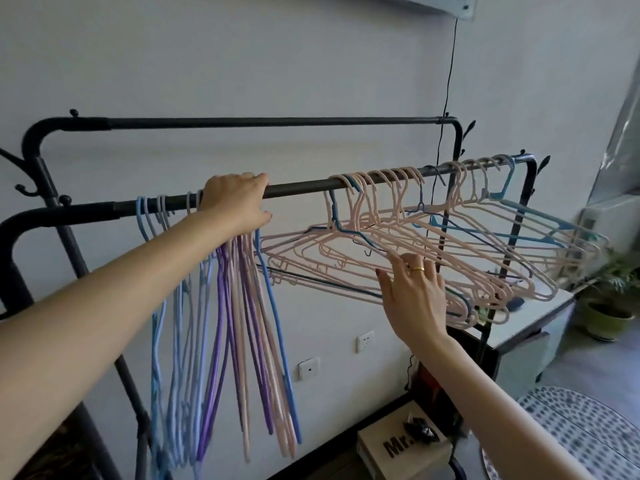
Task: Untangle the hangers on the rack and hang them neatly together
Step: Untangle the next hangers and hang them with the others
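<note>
A black clothes rack has a front rail (301, 186) running left to right. On its left part hangs a tidy bunch of blue, purple and pink hangers (228, 327), pointing down. My left hand (239, 202) wraps over the rail and the hooks of that bunch. To the right, a tangled mass of pink and blue hangers (450, 244) hangs askew on the rail. My right hand (415, 292), with a gold ring, reaches up with spread fingers and touches the lower bars of the tangled pink hangers; no firm grip shows.
A second black rail (270, 122) runs behind and higher. A black cable (446, 84) hangs down the wall. Below right stand a white cabinet (526, 327), a cardboard box (398, 445), a potted plant (609, 306) and a patterned rug (581, 431).
</note>
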